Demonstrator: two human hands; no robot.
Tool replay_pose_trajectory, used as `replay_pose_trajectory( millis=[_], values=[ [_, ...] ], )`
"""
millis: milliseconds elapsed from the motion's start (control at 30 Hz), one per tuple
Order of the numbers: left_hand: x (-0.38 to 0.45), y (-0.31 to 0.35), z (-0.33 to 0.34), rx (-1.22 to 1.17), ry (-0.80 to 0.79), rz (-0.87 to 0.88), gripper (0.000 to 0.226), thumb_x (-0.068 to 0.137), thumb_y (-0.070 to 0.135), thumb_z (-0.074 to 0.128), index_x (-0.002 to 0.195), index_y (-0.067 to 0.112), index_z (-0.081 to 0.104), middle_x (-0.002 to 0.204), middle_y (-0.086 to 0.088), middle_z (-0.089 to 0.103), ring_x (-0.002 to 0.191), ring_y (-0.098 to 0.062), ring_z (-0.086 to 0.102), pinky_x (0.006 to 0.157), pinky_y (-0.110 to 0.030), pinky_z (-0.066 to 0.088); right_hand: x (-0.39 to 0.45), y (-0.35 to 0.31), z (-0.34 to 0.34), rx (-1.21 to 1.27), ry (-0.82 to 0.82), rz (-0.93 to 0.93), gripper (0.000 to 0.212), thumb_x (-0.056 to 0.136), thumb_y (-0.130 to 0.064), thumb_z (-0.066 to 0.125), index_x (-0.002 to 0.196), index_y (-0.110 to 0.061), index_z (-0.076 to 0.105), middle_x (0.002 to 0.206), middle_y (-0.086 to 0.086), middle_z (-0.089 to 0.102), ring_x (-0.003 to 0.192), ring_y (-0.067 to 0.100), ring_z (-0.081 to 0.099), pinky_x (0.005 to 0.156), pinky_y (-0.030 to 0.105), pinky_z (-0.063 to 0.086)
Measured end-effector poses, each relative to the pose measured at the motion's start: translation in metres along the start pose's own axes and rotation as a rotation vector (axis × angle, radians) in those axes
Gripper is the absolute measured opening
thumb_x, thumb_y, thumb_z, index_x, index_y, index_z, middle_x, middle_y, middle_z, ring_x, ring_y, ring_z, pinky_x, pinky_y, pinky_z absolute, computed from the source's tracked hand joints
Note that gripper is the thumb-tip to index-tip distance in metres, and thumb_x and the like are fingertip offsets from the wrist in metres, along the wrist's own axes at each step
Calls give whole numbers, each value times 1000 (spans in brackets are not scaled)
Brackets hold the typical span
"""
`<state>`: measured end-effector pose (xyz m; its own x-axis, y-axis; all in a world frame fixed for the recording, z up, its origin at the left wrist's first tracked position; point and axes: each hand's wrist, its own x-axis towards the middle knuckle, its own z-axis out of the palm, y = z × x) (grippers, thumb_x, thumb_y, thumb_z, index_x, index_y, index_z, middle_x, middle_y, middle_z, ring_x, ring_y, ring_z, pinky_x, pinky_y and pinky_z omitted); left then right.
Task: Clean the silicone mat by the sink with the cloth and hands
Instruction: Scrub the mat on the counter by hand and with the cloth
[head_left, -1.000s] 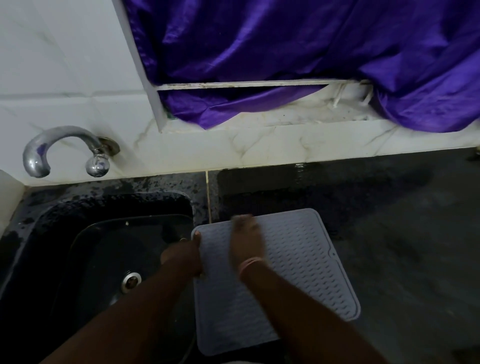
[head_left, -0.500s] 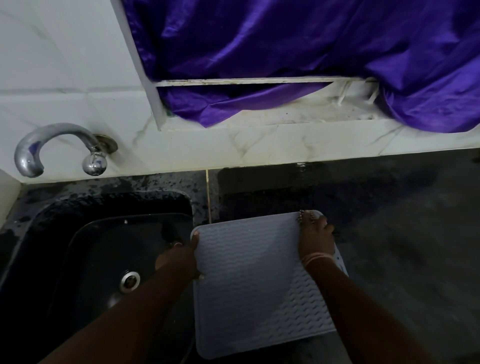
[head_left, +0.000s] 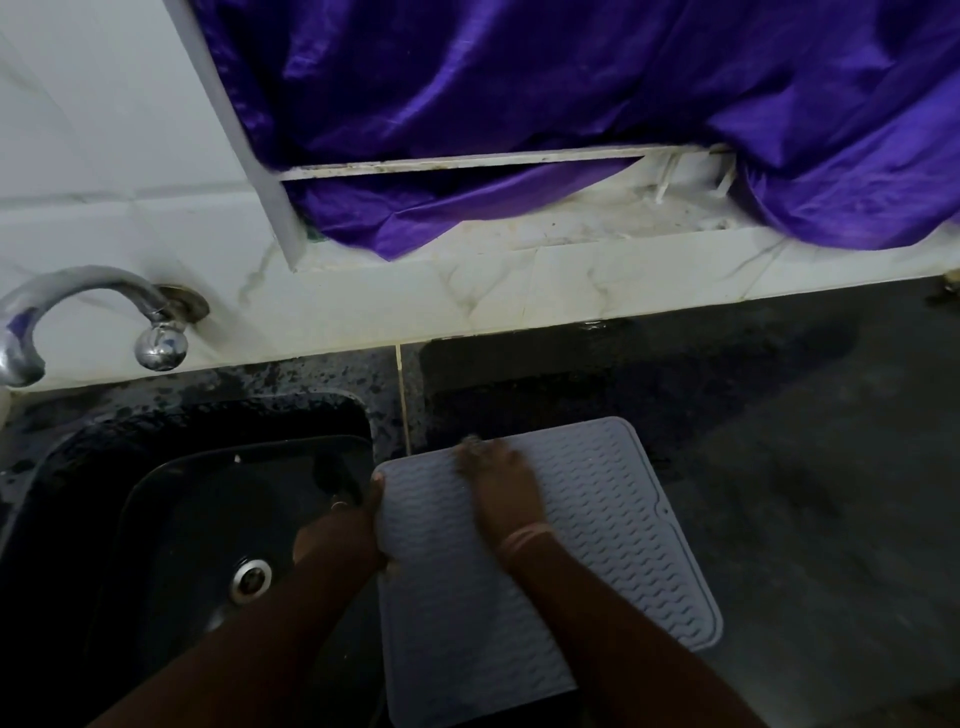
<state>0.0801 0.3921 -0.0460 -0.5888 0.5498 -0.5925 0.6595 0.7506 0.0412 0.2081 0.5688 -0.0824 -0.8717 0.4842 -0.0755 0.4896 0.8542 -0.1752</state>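
Left hand (head_left: 337, 535) gripped the near-left edge of the silicone mat (head_left: 597, 545), thumb on top, apparently to anchor it while the right hand (head_left: 501, 486) lay on the ribbed surface, blurred, so whether its fingers were flat or curled could not be told. Mat lay flat on the dark counter (head_left: 779, 493) just right of the sink (head_left: 171, 519), its left edge overhanging the basin. Long axis ran near to far, far end skewed slightly right toward the tiled wall (head_left: 519, 296).
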Motion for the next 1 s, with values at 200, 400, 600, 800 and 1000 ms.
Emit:
replay_pose_trajectory(
  millis=[200,400,600,800,1000],
  values=[
    [2,2,1,-29,-18,-26,120,81,52,70,153,38,-25,147,-15,44,126,-32,54,97,-45,49,-14,151,-34,-5,19,631,44,100,-28,28,143,-22,37,134,21,40,112,43,47,91,50,48],
    [4,7,3,33,2,-61,115,82,49,70,155,34,-17,138,-13,51,120,-30,58,92,-44,52,15,0,7,196,13,406,44,102,-21,30,144,-10,40,144,16,45,127,30,47,106,39,39],
    [5,-2,8,-46,40,-81,66,90,46,61,150,31,37,131,-6,58,115,-25,63,85,-36,50,3,-95,-12,85,-102,-115,42,95,-20,46,137,-13,48,133,18,50,113,39,52,89,50,47],
    [-1,1,0,-66,-20,-12,123,80,49,74,152,41,-26,144,-15,48,123,-31,57,94,-42,49,-11,48,-36,-61,-116,321,39,98,-18,40,135,-24,50,139,20,42,115,36,52,93,46,51],
    [5,5,2,-64,-17,-75,125,76,45,77,152,42,-23,144,-13,49,126,-31,55,95,-45,51,27,62,-57,31,-178,621,34,99,-20,43,130,-12,55,141,15,39,122,37,46,95,47,47]
  ],
)
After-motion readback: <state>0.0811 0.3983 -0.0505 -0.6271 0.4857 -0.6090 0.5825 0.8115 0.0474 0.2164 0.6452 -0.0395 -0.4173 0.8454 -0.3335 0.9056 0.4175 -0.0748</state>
